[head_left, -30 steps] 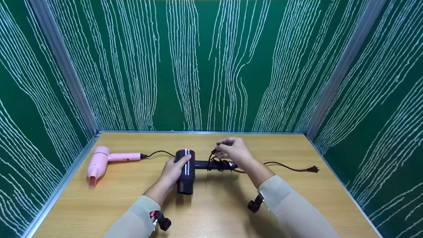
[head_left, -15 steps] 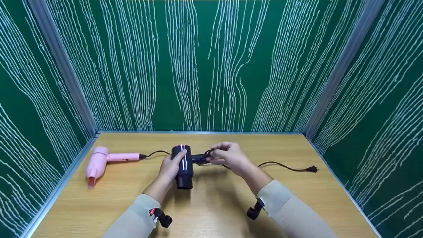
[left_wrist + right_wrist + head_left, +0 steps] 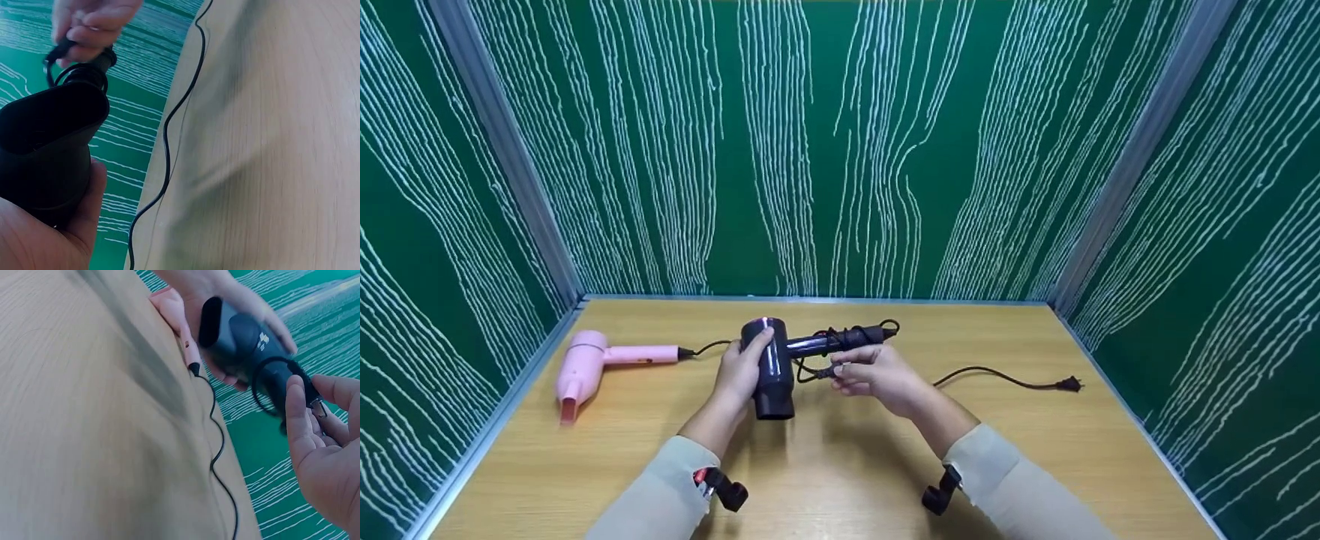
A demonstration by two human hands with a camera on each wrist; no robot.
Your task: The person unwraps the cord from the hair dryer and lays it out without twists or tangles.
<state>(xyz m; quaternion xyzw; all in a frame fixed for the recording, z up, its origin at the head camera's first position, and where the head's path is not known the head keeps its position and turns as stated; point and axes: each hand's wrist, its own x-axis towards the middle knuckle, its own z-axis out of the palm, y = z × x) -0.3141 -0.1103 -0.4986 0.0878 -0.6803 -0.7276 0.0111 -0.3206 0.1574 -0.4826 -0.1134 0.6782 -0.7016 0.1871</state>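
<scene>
At the left of the frame, a pink hair dryer [image 3: 583, 367] lies on the table [image 3: 607, 480], smooth plastic with a flattened nozzle pointing toward the lower edge; its thin black cord [image 3: 711, 348] leaves the handle and passes behind the left hand [image 3: 739, 371].

That hand grips the black hair dryer [image 3: 772, 379] left of the frame's centre, thumb laid over the barrel, and the shadows beneath suggest the dryer is off the wood. A firm grip here matters most: the round barrel looks glossy and could twist if the wire is pulled, so the handle [image 3: 802, 346] should be braced against each tug. The nozzle's mouth is a dark, flattened oval.

Just right of centre, black wire [image 3: 847, 337] is wrapped in uneven turns round the straight handle, with a stiff-looking loop hanging below. The right hand [image 3: 885, 379] pinches the black plug [image 3: 304, 385] between thumb and fingers, its metal prongs bare. Guiding it in wide, slow arcs round the handle, lightly taut, would likely stop the loop snagging; the pictures cannot tell winding from unwinding.

Farther right, a second plug [image 3: 1069, 384] ends a loose cord on the pale, grained tabletop, best left out of the hand's path.
</scene>
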